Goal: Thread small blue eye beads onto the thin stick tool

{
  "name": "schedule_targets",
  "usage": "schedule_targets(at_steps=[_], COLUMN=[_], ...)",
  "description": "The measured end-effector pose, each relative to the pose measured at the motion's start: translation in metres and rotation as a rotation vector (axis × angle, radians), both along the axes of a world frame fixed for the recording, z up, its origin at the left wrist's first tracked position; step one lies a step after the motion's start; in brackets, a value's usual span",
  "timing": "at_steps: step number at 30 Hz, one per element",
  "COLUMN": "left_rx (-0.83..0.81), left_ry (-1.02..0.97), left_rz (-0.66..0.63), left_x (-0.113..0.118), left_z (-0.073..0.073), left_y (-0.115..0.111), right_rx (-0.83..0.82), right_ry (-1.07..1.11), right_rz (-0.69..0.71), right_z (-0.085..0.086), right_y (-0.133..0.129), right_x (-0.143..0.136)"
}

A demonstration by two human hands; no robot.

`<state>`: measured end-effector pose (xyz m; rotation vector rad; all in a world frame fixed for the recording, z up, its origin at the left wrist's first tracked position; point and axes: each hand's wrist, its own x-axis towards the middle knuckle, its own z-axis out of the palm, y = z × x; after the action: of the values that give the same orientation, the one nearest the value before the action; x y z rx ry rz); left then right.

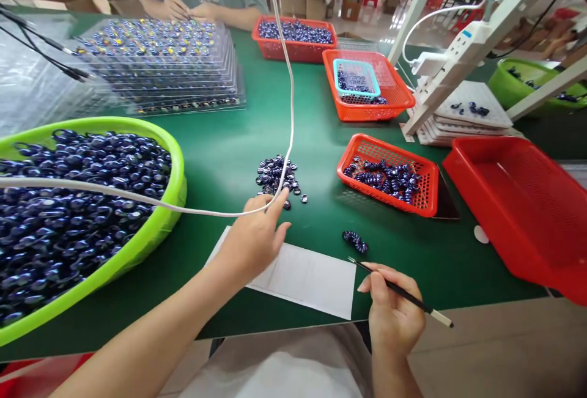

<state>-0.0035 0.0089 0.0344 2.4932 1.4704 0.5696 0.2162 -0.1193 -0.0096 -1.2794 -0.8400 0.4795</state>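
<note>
My left hand (252,239) reaches over a white sheet of paper (312,279), index finger stretched and thumb apart, with nothing visible in it. Its fingertip is at the near edge of a small pile of shiny dark-blue ring-like pieces (273,172); whether it touches one I cannot tell. In my right hand (394,306) is a thin black pen-like tool (403,293) with a forked metal tip and a pale rear end. That tip hovers by the paper's right corner, just below a short curved row of the dark pieces (355,241).
A green tub (178,184) heaped with dark pieces stands left. Right are a red perforated basket (433,184) of pieces and a large red tray (518,214). Stacked clear trays (192,89) stand at the back, near another person's hands (188,10). A white cable (291,92) crosses the view.
</note>
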Motion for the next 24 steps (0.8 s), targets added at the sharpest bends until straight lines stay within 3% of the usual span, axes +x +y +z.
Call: schedule_targets(at_steps=[5,8,10,13,19,24], left_rx=[-0.043,-0.126,-0.172,-0.215,-0.235,-0.251], left_ry=[-0.094,-0.126,-0.151,-0.151,-0.054,-0.157], left_rz=[-0.311,-0.475,-0.53,-0.503,-0.425,-0.343], left_x=[0.055,0.086,0.094,0.091,0.066,0.041], left_z=[-0.009,-0.023,-0.03,-0.033,-0.025,-0.018], left_y=[-0.009,0.001,0.009,0.014,0.0,-0.01], right_rx=[-0.004,-0.035,-0.052,-0.039,-0.026,-0.104], right_ry=[0.034,0.064,0.066,0.06,0.056,0.063], right_rz=[-0.065,-0.095,-0.124,-0.112,-0.058,0.009], right_z=[-0.002,-0.003,-0.004,-0.005,-0.006,-0.004], right_y=[0.001,0.0,0.0,-0.001,0.002,0.004], right_x=[0.002,0.003,0.003,0.002,0.002,0.009])
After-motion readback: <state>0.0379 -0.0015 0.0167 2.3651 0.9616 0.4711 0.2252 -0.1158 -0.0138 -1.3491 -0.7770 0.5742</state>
